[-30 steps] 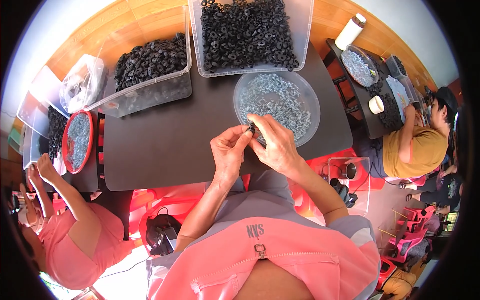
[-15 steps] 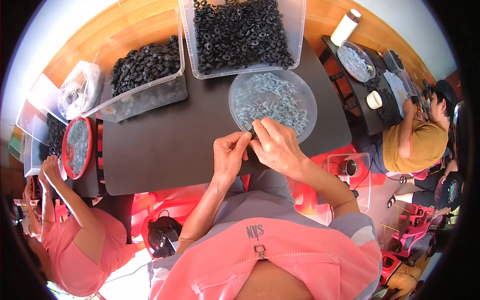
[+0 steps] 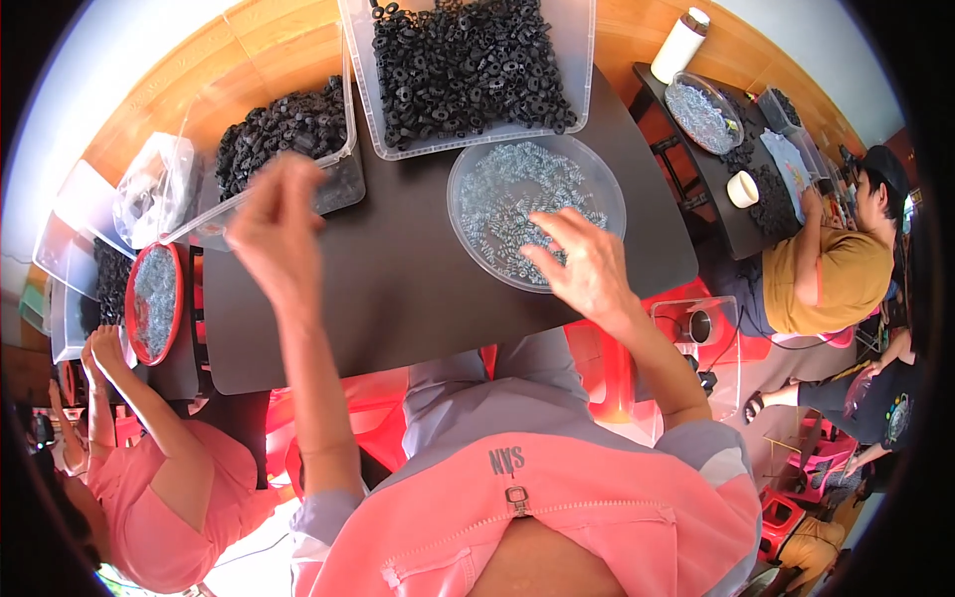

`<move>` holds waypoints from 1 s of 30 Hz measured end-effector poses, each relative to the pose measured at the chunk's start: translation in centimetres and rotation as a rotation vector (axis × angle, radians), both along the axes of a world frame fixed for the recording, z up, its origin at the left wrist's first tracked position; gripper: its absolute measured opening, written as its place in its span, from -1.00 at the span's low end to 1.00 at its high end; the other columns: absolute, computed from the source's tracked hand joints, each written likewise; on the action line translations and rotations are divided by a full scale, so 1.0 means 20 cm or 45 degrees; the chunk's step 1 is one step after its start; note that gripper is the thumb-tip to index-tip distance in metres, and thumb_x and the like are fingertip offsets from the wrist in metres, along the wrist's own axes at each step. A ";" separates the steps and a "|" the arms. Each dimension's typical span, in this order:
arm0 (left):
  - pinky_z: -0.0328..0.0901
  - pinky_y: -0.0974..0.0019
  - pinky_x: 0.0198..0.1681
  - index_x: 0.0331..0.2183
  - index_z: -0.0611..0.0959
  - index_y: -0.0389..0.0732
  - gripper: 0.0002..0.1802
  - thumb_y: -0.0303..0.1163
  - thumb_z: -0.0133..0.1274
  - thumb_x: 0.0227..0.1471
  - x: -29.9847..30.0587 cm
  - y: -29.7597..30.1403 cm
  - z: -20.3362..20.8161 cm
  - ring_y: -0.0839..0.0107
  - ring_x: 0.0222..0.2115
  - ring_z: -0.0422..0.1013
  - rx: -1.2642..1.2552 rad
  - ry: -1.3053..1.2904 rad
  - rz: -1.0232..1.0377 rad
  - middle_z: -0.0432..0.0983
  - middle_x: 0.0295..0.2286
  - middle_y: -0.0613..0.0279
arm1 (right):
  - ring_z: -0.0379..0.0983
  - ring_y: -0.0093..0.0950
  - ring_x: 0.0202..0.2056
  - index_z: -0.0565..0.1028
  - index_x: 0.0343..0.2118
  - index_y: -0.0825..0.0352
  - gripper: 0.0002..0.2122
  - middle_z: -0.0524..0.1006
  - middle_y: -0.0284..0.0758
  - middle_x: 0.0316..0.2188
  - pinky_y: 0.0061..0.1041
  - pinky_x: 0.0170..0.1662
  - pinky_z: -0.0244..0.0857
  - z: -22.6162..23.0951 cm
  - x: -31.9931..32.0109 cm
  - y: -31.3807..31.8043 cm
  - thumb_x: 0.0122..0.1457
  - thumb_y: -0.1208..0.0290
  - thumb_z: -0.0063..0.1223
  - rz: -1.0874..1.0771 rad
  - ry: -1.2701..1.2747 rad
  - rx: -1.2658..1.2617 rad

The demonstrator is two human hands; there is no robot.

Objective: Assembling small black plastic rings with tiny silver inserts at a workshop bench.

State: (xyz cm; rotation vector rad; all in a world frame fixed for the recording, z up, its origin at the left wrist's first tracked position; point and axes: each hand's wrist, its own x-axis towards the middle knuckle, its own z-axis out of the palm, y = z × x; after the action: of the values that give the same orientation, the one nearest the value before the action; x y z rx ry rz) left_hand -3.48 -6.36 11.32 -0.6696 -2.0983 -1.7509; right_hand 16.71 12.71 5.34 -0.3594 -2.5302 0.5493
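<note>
My left hand [image 3: 279,224] is raised in front of the left clear bin [image 3: 350,179], which holds a heap of small black plastic parts [image 3: 284,129]. Motion smears its fingers, so I cannot make out whether anything is between them. My right hand [image 3: 587,261] reaches over a round clear tray [image 3: 468,249] filled with small silvery coil springs [image 3: 517,189]. Its thumb and fingers are apart, just above the springs, and nothing shows between them.
A second clear bin [image 3: 589,80] of black ring-shaped parts [image 3: 468,70] stands at the table's far edge. On the left, a person [image 3: 199,478] works beside a red-rimmed tray [image 3: 177,298]. Another person [image 3: 831,269] sits at a side table [image 3: 731,204] on the right.
My hands were together at the tray's near edge, pinching a small black part. The left has swung far left to the bin; the right has opened and moved over the springs.
</note>
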 end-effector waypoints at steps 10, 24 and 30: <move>0.16 0.53 -0.63 -0.19 0.62 -0.18 -0.61 -0.53 0.22 -0.17 -0.28 0.10 -0.04 0.71 -0.71 0.21 -0.160 0.543 0.235 0.52 -0.48 0.30 | 0.48 -0.24 -0.49 0.55 -0.44 0.31 -0.91 0.51 -0.28 -0.51 -0.31 -0.44 0.33 -0.13 -0.08 0.26 -0.03 0.45 0.14 -0.252 -0.028 0.037; 0.32 0.14 -0.19 -0.30 0.62 -0.24 -0.72 -0.57 0.07 -0.20 -0.20 0.86 -0.45 0.11 -0.21 0.35 -0.945 0.580 -0.418 0.38 -0.32 0.11 | 0.47 -0.23 -0.35 0.54 -0.52 0.28 -0.92 0.49 -0.26 -0.46 -0.28 -0.31 0.34 -0.23 -0.30 0.46 -0.15 0.54 0.17 -0.230 -0.283 -0.101; 0.35 0.11 -0.31 -0.56 0.52 -0.26 -0.92 -0.62 -0.03 -0.24 -0.25 0.87 -0.51 0.09 -0.35 0.38 -0.709 0.793 -0.373 0.39 -0.50 0.10 | 0.47 -0.61 -0.45 0.52 -0.44 0.42 -0.96 0.54 -0.34 -0.48 -0.63 -0.38 0.43 -0.16 -0.21 0.51 0.01 0.64 0.09 -0.007 -0.006 -1.245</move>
State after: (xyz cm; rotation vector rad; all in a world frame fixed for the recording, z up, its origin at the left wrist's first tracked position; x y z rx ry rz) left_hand -8.40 10.99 1.20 -1.5097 -2.0696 -0.8549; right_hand 12.48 22.81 2.15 -0.6902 -2.0782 1.7565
